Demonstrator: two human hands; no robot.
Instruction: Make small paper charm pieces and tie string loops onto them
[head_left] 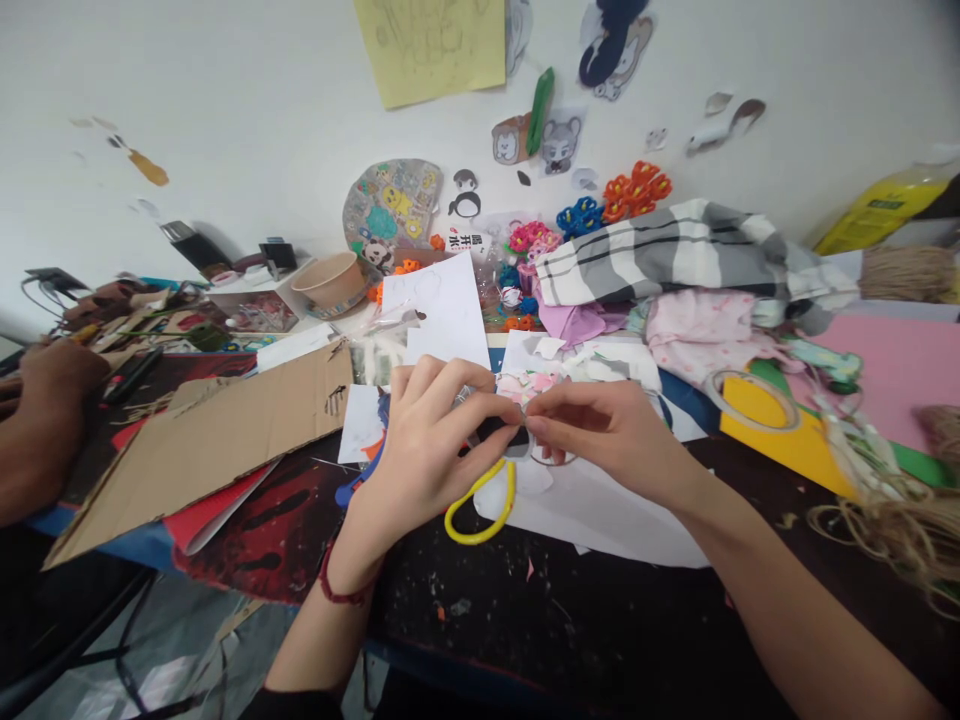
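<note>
My left hand [439, 430] and my right hand [592, 425] meet at the middle of the view, fingertips nearly touching. Between them is a small flat piece [516, 443], dark and grey with a pale edge; my left thumb and forefinger pinch it. My right thumb and forefinger are pressed together at its upper right edge; what they grip is too small to make out. A yellow scissor handle [480, 540] shows below my left hand. White paper [630, 520] lies under and to the right of the hands.
Cardboard [247, 430] lies at the left, near another person's hand [52, 410]. A tape roll [754, 402] rests on yellow paper [795, 450] at the right, with twine [900, 530] nearby. Checked cloth [675, 255] and crocheted flowers [636, 190] are at the back.
</note>
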